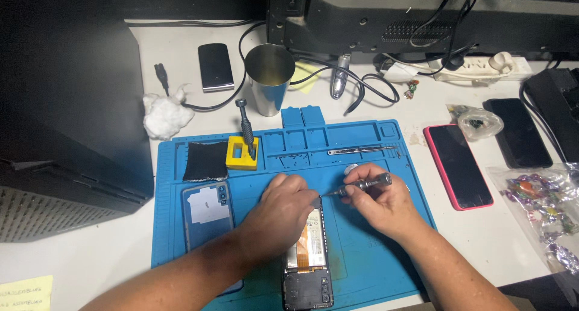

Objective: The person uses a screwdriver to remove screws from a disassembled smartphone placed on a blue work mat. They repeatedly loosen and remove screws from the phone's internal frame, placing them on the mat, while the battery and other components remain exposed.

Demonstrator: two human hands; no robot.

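— What is sitting in the containers up there?

— The steel cup (269, 76) is standing upright just behind the blue work mat (362, 269); its inside is showing a dull sheen, and I cannot tell whether anything is in it. The yellow block (242, 153) on the mat is holding a grey screwdriver (246, 125) upright in its slot. The mat's shallow tray is carrying a thin metal tool (362, 149) and some tiny dark specks. A clear bag (479, 122) is lying bunched by the pink-edged phone (458, 165).

— And textures?

— A fluffy white cotton wad (164, 114) is resting near the mat's corner, with a dark cloth square (205, 161) on the rubbery mat and a bluish back cover (207, 214) beside it.

— The opened phone?

— The opened phone (308, 260) is lying lengthwise at the mat's near edge — back off, orange ribbon and pale battery showing, dark board below. The left hand (281, 216) is pressing curled on its upper end. The right hand (381, 203) is gripping a slim metal screwdriver (359, 186), tip pointing at the phone's top.
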